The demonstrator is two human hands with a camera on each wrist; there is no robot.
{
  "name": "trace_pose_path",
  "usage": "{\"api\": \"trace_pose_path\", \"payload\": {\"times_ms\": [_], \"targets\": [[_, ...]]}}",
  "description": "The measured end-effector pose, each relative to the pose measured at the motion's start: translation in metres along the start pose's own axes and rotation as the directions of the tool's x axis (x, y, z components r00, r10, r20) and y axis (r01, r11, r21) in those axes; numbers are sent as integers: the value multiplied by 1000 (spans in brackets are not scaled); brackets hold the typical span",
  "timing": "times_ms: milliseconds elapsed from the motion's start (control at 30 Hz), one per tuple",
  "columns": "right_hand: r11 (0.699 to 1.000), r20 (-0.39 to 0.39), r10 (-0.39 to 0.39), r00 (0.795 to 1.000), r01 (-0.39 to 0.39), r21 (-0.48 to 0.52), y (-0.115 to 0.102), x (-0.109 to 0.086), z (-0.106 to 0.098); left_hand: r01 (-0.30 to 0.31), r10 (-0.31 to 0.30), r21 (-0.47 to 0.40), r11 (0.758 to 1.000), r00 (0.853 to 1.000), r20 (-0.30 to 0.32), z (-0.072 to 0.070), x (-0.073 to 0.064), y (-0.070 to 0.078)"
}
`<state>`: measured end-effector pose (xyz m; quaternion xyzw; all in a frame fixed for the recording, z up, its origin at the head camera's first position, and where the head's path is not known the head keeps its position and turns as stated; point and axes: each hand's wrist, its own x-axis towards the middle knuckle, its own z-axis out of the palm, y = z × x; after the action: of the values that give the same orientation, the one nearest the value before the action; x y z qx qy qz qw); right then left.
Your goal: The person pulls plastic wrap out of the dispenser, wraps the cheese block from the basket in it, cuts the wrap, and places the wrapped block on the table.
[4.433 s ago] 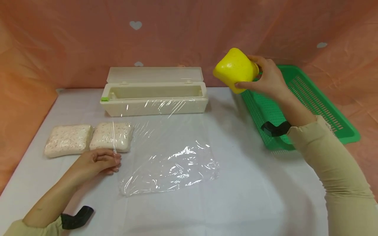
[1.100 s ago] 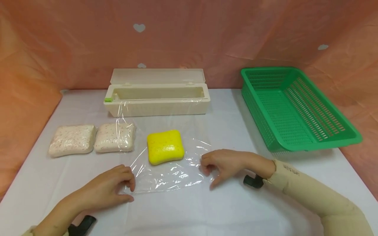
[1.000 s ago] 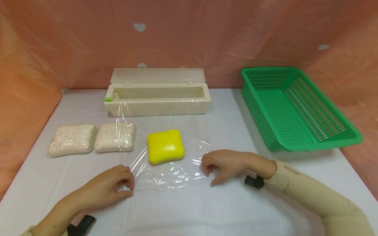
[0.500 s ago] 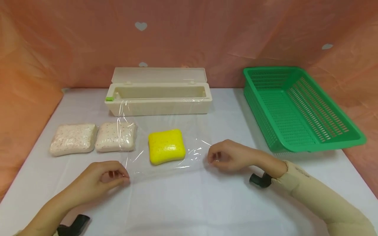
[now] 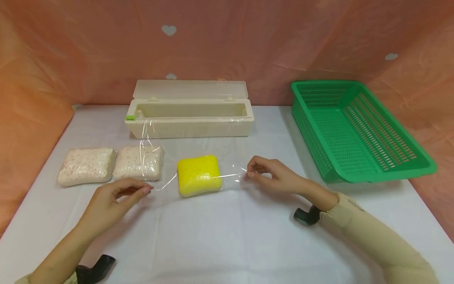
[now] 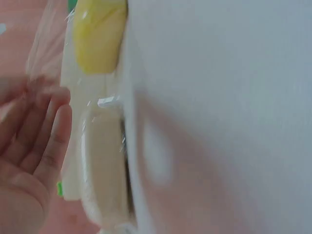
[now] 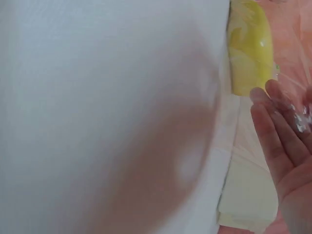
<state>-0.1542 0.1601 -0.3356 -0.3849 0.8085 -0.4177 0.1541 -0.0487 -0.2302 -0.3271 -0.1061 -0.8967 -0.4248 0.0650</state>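
Observation:
In the head view a yellow pillow-shaped block (image 5: 199,175) lies on a sheet of clear cling film (image 5: 232,182). The film runs out from a cream cling film dispenser (image 5: 189,129) with its lid up. My left hand (image 5: 111,199) pinches the film's front left corner, raised off the table. On the other side my right hand (image 5: 274,175) pinches the front right corner. Between the hands the lifted edge stretches across the yellow block. Both wrist views show film at the fingertips, with the yellow block (image 6: 100,36) beyond the left hand.
Two whitish speckled blocks, one at far left (image 5: 86,166) and one beside it (image 5: 138,163), appear wrapped in film, close behind my left hand. A green perforated basket (image 5: 390,176) stands at the right. An orange cloth (image 5: 269,43) hangs behind the table.
Earlier my right hand held the yellow block near the basket; it now lies on the film. Since then both hands have taken the film's front corners, lifting them and drawing them back toward the block.

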Motion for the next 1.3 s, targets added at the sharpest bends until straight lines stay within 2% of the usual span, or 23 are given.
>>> {"api": "trace_pose_path", "payload": {"times_ms": [67,133,267,333,433,600,733,900,1033,1100,1167,1233,1300], "targets": [[1000,4,24,1000,-24,17,1,2,1,87,-85,-59,994,996,28,2,3,-1],[999,17,49,999,-49,22,1,5,2,140,-133,-121,983,989,64,4,6,-1],[995,42,100,994,-101,17,2,11,5,182,-159,-222,958,980,118,8,9,-2],[993,52,115,992,-117,26,3,14,6,200,-176,-225,954,977,123,10,11,-1],[990,48,138,989,-139,25,4,18,8,255,-239,-154,954,964,119,12,13,2],[969,46,243,969,-245,45,2,26,10,352,-345,-51,934,931,117,17,19,3],[934,66,345,936,-350,76,1,33,9,406,-395,-31,913,903,170,20,23,-1],[899,93,420,903,-428,97,6,40,7,469,-445,-56,881,864,234,20,26,-4],[875,117,445,888,-459,155,12,40,6,504,-439,-152,850,838,323,19,27,-11],[870,117,447,887,-461,174,13,39,3,502,-416,-200,841,838,354,16,26,-15],[877,81,443,893,-450,167,12,36,1,500,-408,-224,837,842,352,12,24,-19],[899,3,424,906,-422,118,8,34,-2,481,-417,-213,850,863,284,6,21,-19],[930,-103,367,925,-365,36,2,32,-3,453,-429,-151,879,888,164,1,19,-14]]}}
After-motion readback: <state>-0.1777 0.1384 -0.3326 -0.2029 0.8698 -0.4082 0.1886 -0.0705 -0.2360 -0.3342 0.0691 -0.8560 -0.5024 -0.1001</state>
